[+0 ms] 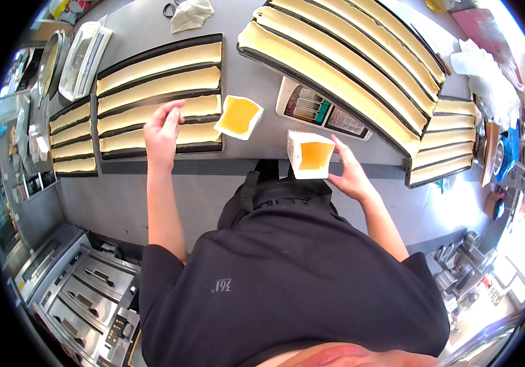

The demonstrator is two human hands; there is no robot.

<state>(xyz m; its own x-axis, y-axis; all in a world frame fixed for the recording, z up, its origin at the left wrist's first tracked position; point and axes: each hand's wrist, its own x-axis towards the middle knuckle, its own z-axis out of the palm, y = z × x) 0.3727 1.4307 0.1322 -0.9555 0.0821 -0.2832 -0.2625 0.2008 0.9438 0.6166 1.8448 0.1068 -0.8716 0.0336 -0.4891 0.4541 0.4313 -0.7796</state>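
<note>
Long pale strips of dough lie in the grooves of a dark ribbed tray [158, 119] on the grey table. Over its lower strips is my left hand [163, 129], fingers pinched together; anything between them is too small to make out. My right hand [353, 172] grips the right side of a white open-topped carton [296, 160], yellow-orange inside, near the table's front edge. A second open carton [240, 117], also yellow inside, stands between the dough tray and the scale. How full the cartons are is hard to tell.
A scale [317, 109] with a button panel sits partly under a large dough-filled tray [336, 67]. More dough trays lie at far left [72, 139] and right [443, 144]. A cloth [191, 14] lies at the back. Steel equipment [88, 300] stands behind me at left.
</note>
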